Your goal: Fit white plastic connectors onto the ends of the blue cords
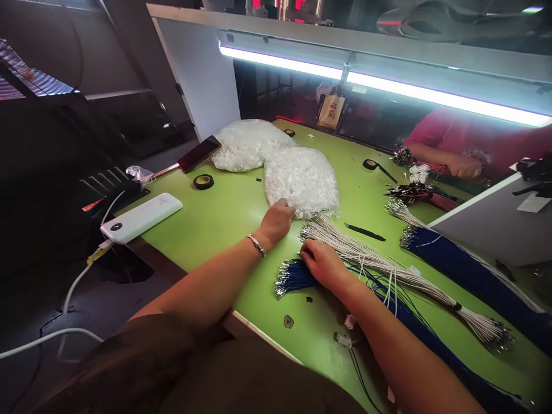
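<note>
In the head view the left hand (278, 221) lies palm down on the green table (215, 218). Its fingertips are bent against the near edge of the bag of white connectors (302, 178) just beyond it, and whether they pinch anything cannot be told. The right hand (324, 265) rests with curled fingers on the blue wire bundle (291, 277), whose metal tips stick out to its left. The white wire bundle (371, 259) lies along its far side, and its grip is hidden.

Silver bracelet (256, 245), dk brown top (194, 374)
</note>
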A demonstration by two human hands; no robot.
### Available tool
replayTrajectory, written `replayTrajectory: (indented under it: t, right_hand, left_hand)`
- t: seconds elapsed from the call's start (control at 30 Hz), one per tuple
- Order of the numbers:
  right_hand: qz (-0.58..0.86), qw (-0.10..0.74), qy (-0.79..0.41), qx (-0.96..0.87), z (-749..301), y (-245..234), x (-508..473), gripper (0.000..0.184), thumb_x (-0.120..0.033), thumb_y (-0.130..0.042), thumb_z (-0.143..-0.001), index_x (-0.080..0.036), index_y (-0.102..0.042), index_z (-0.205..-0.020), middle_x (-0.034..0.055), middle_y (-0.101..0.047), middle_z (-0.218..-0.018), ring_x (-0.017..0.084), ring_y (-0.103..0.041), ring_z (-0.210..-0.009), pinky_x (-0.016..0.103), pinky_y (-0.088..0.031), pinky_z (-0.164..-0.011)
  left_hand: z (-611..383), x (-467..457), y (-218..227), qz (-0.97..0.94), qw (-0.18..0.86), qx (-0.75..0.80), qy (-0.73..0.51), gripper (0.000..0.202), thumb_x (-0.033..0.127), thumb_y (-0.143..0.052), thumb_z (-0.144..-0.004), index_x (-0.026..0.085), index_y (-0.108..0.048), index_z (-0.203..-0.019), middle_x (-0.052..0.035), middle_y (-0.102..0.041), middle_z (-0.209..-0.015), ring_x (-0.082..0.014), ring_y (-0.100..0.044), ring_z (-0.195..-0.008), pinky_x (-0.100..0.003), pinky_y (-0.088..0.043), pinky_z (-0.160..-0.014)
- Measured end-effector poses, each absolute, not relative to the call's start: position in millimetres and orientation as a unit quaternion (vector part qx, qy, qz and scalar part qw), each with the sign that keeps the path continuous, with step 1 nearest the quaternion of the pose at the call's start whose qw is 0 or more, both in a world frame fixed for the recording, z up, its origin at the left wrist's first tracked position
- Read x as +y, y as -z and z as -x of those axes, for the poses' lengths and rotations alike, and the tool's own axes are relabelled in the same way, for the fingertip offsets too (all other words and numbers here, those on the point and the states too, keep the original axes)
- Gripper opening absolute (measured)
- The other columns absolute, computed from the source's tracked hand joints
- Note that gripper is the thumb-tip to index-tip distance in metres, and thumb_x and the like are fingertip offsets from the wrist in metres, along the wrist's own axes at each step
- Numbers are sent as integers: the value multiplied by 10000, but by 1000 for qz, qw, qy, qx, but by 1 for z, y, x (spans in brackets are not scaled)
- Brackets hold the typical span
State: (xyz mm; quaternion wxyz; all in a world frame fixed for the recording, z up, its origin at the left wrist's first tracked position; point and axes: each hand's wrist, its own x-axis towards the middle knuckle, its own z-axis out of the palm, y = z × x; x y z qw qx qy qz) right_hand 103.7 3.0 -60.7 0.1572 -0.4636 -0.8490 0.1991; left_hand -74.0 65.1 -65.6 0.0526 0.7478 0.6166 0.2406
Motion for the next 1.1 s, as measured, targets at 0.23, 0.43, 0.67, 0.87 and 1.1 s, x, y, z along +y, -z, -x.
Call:
replayTrajectory:
  t: [0.23, 0.43, 0.67, 0.87, 1.1]
  right_hand:
    - [428, 140, -186, -873, -102, 59, 0, 58, -178, -640, -842, -207, -688, -828, 57, -657, -915, 177, -604, -806, 283, -441, -720]
    - [464, 244, -340, -781, -107, 65, 10, 89, -228, -620, -800, -191, -679, -747, 8, -681, -718, 152, -601, -676, 278, -466, -671]
    - [478, 292, -380, -736, -108, 72, 14, 98, -269, -615, -730, -190, -673, -726, 0, -685, -663, 139, -587, -610, 274, -481, -624]
    - [467, 313, -406, -720, -106, 71, 13, 179, -335, -633, -750, -187, -726, -788, 19, -726, -713, 157, -626, -645, 281, -498, -637]
    - [466, 312, -198, -804, -104, 64, 7, 186, -243, -560, -827, -194, -736, -793, 56, -732, -742, 184, -649, -680, 312, -488, -704]
  left_hand:
    - [68, 63, 71, -740, 59, 611, -275, 185, 256, -643, -883, 188, -758, -1011, -91, -584, -976, -226, -576, -961, -331, -489, -853]
    - [73, 67, 71, -722, 114, 577, -364, 118, 135, -688, -811, 126, -750, -911, -94, -664, -960, -199, -613, -938, -310, -494, -875]
    - [84, 70, 71, -644, 228, 567, -460, 102, 154, -690, -779, 153, -747, -864, -48, -731, -859, -163, -644, -793, -292, -506, -785]
    - [84, 62, 61, -586, 283, 571, -500, 110, 159, -741, -707, 138, -738, -815, -33, -709, -769, -139, -632, -690, -289, -522, -739]
    - [78, 49, 49, -417, 537, 449, -580, 315, 265, -870, -595, 98, -702, -802, -16, -695, -711, -126, -677, -658, -307, -570, -770]
